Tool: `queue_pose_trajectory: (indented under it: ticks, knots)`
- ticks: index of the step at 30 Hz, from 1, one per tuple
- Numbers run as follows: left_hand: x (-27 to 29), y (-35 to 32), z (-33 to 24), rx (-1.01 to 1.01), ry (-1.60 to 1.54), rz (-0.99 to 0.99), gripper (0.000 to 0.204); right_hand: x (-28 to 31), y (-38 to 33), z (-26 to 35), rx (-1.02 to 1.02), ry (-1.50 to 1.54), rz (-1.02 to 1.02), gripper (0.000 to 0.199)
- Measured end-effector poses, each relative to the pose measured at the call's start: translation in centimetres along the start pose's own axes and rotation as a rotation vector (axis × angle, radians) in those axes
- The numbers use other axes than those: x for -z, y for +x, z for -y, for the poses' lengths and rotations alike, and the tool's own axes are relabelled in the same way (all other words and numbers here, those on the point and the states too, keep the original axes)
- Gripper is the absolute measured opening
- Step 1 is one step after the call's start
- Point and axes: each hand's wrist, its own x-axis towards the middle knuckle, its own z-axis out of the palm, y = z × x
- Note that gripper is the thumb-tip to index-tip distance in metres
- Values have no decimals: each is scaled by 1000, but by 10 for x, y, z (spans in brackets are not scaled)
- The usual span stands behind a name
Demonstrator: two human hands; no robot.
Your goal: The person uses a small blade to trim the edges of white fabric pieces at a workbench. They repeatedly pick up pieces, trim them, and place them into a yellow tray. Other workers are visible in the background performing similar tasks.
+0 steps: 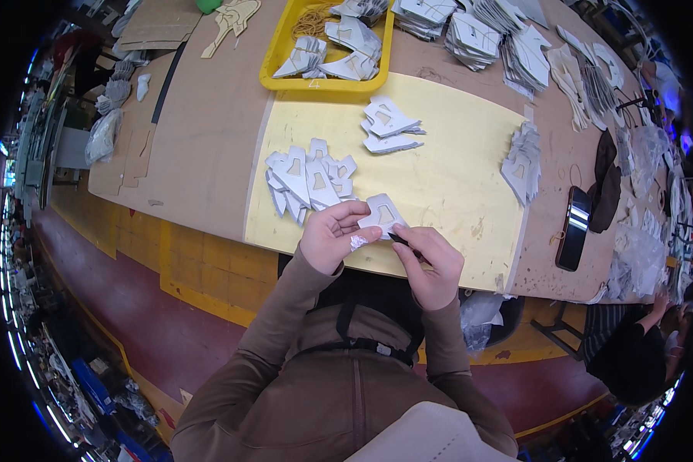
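Head view: flat white cut-out piece, held between two bare hands

One flat white piece with a cut-out window (370,216) is held up at the fingertips, above the near edge of a pale yellow sheet (462,154). By the left hand (331,237), its left side is gripped, thumb and fingers clamped on it; silvery crinkled wrapping (358,242) is worn on the thumb. By the right hand (434,263), a short, slender black tool (400,239) is pinched between thumb and fingers, its end placed at the piece's lower right; whether contact is made cannot be told.

Listed around the fingers:
- Just beyond the left fingers: a loose heap of similar white pieces (291,175).
- Farther beyond both hands: a small white stack (393,123), then a filled yellow plastic tray (285,83).
- Well right of the right fingers: an overlapping white row (522,158), then a black phone (574,231).
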Motion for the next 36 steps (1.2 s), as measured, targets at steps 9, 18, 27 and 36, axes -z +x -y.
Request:
queue_pose_trajectory:
  ticks: [9,18,27,36]
  knots:
    - [-7,-4,0,-46,36,-35,35,-2,0,6,-129,108,-21,28]
    - [-14,-5,-2,-82,43,-46,33,-11,-4,6,-216,174,-103,27]
    - [-17,-5,0,-117,24,-63,32,-22,-7,7,-206,112,-194,30]
    - [-18,-7,-4,-90,-1,-83,29,-21,-3,-3,123,-139,-187,31]
